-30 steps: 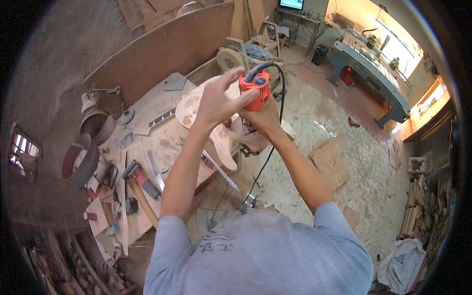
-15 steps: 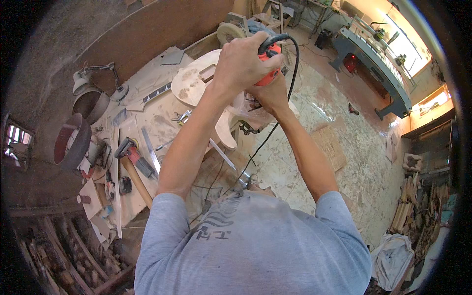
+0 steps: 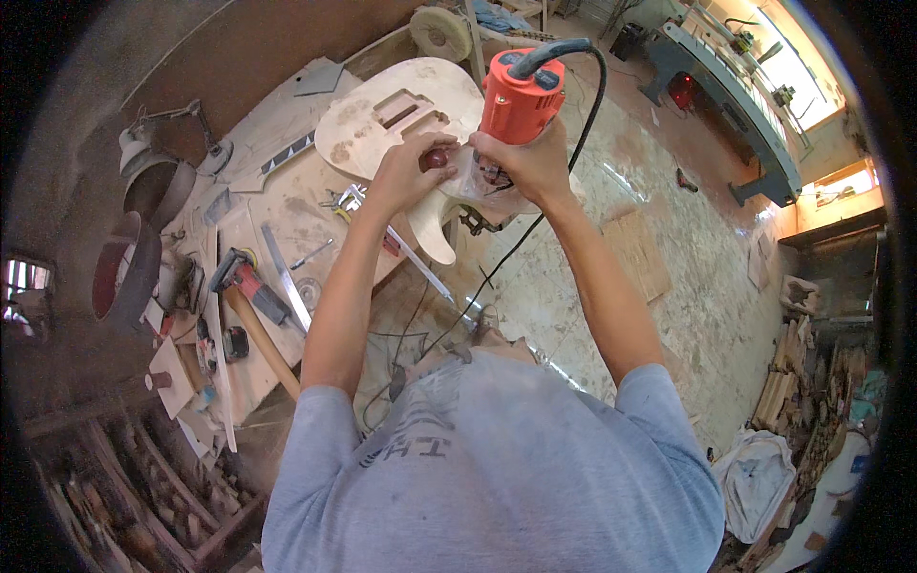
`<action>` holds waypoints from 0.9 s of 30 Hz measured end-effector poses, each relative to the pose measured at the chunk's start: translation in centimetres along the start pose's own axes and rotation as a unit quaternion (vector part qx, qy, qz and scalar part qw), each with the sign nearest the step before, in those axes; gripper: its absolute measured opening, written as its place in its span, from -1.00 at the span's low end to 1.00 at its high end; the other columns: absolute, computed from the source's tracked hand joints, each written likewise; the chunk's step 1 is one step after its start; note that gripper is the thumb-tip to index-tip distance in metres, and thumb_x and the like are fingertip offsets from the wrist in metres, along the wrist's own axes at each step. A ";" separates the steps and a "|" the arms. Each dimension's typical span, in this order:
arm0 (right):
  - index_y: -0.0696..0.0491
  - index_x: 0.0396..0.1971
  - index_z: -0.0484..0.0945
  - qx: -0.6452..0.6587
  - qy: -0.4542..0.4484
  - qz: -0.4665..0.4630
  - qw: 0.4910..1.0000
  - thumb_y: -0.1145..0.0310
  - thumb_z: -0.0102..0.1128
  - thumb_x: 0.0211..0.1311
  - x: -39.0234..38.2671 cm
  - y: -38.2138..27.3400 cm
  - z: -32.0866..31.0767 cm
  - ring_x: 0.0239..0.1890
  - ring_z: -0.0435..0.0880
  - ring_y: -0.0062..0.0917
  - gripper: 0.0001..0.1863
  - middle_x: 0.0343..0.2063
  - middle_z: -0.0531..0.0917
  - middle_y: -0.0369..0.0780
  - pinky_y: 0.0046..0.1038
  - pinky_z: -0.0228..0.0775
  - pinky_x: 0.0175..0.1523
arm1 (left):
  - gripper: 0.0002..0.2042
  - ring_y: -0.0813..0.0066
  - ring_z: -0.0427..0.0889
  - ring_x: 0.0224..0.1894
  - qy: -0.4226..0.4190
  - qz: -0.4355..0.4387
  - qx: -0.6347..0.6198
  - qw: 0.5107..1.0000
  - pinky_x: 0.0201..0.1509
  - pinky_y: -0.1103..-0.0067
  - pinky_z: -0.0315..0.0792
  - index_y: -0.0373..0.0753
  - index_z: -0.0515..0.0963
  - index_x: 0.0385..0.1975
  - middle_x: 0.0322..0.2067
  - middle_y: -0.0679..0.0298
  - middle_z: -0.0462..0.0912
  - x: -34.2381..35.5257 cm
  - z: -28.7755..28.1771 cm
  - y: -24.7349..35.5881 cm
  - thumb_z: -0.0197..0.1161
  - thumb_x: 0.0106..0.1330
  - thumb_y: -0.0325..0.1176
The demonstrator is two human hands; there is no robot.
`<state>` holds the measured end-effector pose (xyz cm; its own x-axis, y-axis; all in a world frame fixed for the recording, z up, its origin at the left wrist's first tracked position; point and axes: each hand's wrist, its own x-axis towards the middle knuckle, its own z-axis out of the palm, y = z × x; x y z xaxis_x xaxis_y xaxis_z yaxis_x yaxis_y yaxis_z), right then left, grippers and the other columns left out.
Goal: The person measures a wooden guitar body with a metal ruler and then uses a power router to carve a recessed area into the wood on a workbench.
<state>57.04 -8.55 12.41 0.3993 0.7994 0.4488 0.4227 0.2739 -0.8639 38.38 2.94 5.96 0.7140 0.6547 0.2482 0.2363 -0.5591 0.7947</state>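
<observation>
An orange-red router with a black cable at its top stands upright over the pale wooden guitar body. My right hand is wrapped round the lower part of its housing. On the router's left side, my left hand closes round a dark red round knob. A clear plastic base shows between the hands; the cutter is hidden. Rectangular cavities are cut into the guitar body, which has a curved horn toward me. A metal clamp sits under its near right edge.
On the bench left of me lie a caliper, a red and black power tool, a wooden handle and metal strips. A desk lamp stands behind. The router cable hangs toward the floor. A grey machine stands far right.
My left hand has come down from the router's top to its side knob. My right hand stays on the housing, and the router now stands in plain sight.
</observation>
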 end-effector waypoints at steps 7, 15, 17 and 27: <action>0.11 -0.10 0.61 0.022 0.013 0.014 1.000 0.23 0.64 -0.17 -1.2 -1.1 -0.1 -0.19 0.72 -0.55 -0.42 -0.23 0.75 -0.26 -0.41 0.58 -0.04 | -0.50 0.17 0.68 0.09 0.002 0.003 0.028 1.000 0.22 0.36 0.53 -0.07 0.70 0.11 -0.06 0.17 0.78 -0.6 0.1 -0.6 0.60 0.14 -0.15; 0.10 -0.17 0.65 0.004 -0.008 0.035 0.999 0.19 0.64 -0.11 -1.6 -1.1 -1.1 -0.30 0.76 -0.53 -0.49 -0.35 0.77 -0.25 -0.40 0.61 -0.12 | -0.45 0.15 0.58 0.04 -0.006 0.049 0.087 0.995 0.30 0.34 0.41 0.02 0.72 0.12 -0.06 0.21 0.78 -0.4 0.5 -0.8 0.60 0.09 -0.01; 0.09 -0.13 0.65 -0.037 0.006 -0.008 0.999 0.19 0.65 -0.11 -1.7 -0.8 -1.2 -0.30 0.76 -0.52 -0.47 -0.35 0.77 -0.27 -0.39 0.62 -0.14 | -0.45 0.15 0.58 0.02 -0.008 0.063 0.084 0.994 0.28 0.33 0.41 0.02 0.73 0.12 -0.05 0.22 0.78 -0.2 0.6 -1.2 0.59 0.09 0.01; 0.12 0.22 0.51 -0.022 -0.001 0.011 1.000 0.34 0.65 -0.08 -1.6 -1.0 -2.0 -0.14 0.73 -0.56 -0.22 -0.14 0.71 -0.27 -0.43 0.64 -0.04 | -0.41 0.15 0.56 0.29 -0.011 0.059 0.085 0.995 0.41 0.31 0.24 0.05 0.73 0.12 0.22 0.05 0.65 0.7 1.7 -2.0 0.54 0.09 0.14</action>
<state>57.61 -11.21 13.03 0.4071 0.8061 0.4295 0.4500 0.2322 -0.8623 39.53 3.58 3.60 0.7578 0.5683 0.3204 0.2562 -0.7109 0.6550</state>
